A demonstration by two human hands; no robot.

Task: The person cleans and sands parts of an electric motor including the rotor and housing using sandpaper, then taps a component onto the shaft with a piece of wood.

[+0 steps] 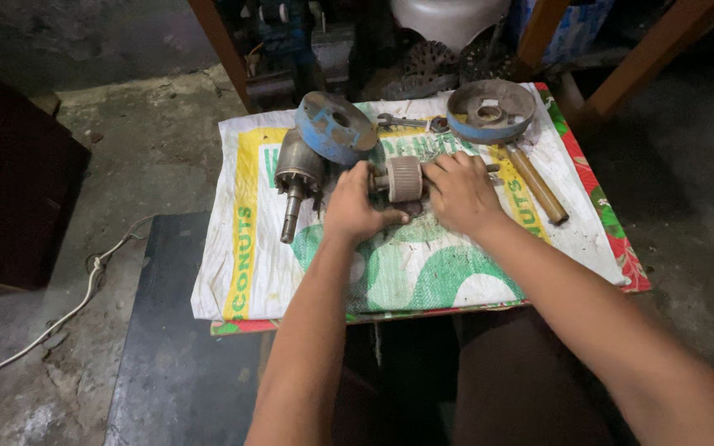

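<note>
Together, left hand (355,208) and right hand (459,192) clamp the ribbed rotor (405,178), its shaft lying crosswise between them, below the blue housing (336,126).

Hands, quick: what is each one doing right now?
Left hand: closed on one end of the ribbed metal cylinder.
Right hand: closed over the cylinder's other end, fingers curled on it.

Rough grey concrete floor (134,140), dusty and stained, dim light. White cable (84,293) trails across it, well left of the fingers. Dark mat (175,347) lies below-left of them. Wooden legs (630,70) stand beyond, upper right.
</note>
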